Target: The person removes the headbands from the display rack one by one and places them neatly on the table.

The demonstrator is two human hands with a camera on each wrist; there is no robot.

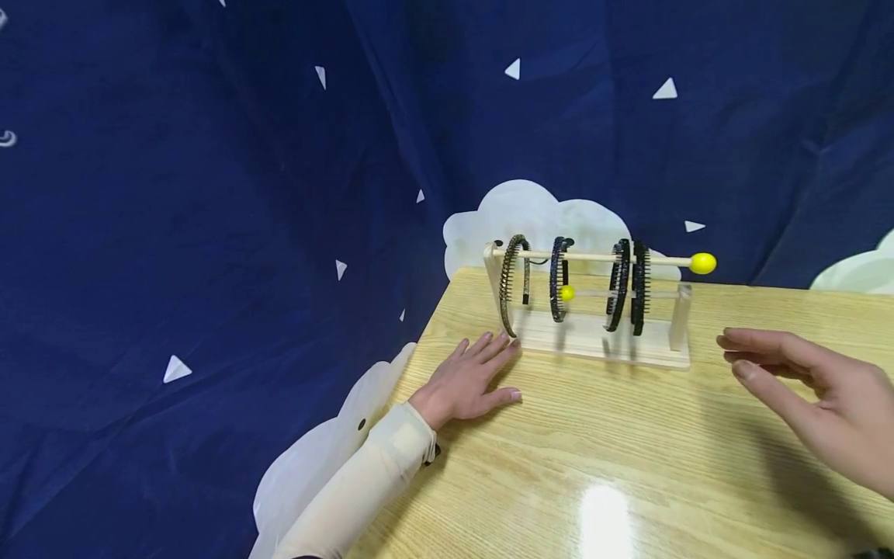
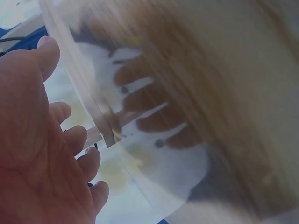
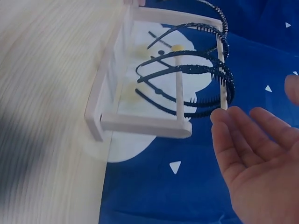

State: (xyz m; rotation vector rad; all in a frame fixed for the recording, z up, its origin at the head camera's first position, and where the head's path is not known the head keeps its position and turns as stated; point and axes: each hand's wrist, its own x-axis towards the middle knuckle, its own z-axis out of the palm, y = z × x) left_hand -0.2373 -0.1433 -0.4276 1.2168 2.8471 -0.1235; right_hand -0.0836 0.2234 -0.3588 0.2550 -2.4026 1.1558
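Observation:
My left hand (image 1: 464, 380) rests on the table with its fingers spread, its fingertips by the front left corner of a wooden headband stand (image 1: 583, 339). My right hand (image 1: 827, 400) is held over the table to the right of the stand, fingers nearly straight, holding nothing. On the stand's upper rod hang a brown glittery headband (image 1: 506, 279) at the left, a dark blue headband (image 1: 556, 279) in the middle, and two black toothed headbands (image 1: 618, 283) further right. The right wrist view shows my right fingertips (image 3: 219, 119) near the rod's end in the image.
The upper rod ends in a large yellow knob (image 1: 702, 263); a lower rod carries a smaller yellow knob (image 1: 567, 293). Dark blue cloth (image 1: 587, 140) with white triangles and clouds hangs behind and to the left of the wooden table (image 1: 559, 450).

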